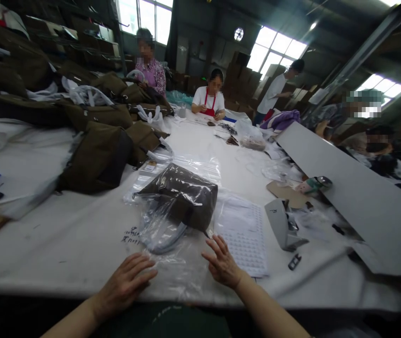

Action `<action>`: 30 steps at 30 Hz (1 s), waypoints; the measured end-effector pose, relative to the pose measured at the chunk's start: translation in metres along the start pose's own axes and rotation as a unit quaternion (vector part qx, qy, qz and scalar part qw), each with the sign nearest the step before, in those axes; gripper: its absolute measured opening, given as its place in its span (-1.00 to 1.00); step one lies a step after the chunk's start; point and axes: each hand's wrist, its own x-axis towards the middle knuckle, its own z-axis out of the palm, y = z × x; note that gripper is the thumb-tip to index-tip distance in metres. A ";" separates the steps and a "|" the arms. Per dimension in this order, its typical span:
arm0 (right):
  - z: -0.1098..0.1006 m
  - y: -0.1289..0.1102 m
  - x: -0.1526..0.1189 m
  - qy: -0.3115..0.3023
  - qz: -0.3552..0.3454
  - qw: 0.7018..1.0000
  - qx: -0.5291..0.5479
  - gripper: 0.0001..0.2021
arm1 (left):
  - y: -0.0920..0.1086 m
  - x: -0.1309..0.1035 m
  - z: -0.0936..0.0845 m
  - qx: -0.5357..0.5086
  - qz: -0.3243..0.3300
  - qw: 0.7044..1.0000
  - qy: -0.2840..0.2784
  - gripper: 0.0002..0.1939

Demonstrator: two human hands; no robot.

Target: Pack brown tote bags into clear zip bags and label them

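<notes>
A dark olive handbag (182, 195) lies inside a clear plastic bag (182, 263) on the white-covered table. Its wrapped pale handle (168, 241) curves toward me under the plastic. At the near left corner of the plastic, my left hand (126, 277) rests with its fingers stretched out and nothing gripped. On the right side, my right hand (221, 260) spreads its fingers at the edge of the plastic, just below the handbag's corner. Beside that hand, printed sheets of paper (244, 234) lie partly beneath the plastic.
Several olive handbags (95, 155) are heaped along the left. A tape dispenser (281, 225), a small dark cutter-like tool (295, 262) and a bottle (315, 184) stand or lie to the right, before a long white board (355, 202). A person in a red apron (209, 101) sits at the far end.
</notes>
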 end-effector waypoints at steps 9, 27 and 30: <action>0.003 -0.003 -0.011 -0.089 -0.139 0.986 -0.017 -0.61 | 0.017 0.024 0.020 0.028 0.007 0.996 -0.086 -0.51; -0.009 -0.018 0.008 -0.084 0.017 0.989 0.120 -0.62 | 0.000 -0.018 -0.002 -0.060 -0.053 0.996 0.037 -0.71; -0.002 -0.014 0.010 -0.017 -0.025 0.998 0.055 -0.89 | -0.006 -0.022 -0.003 -0.035 -0.067 0.994 0.077 -0.69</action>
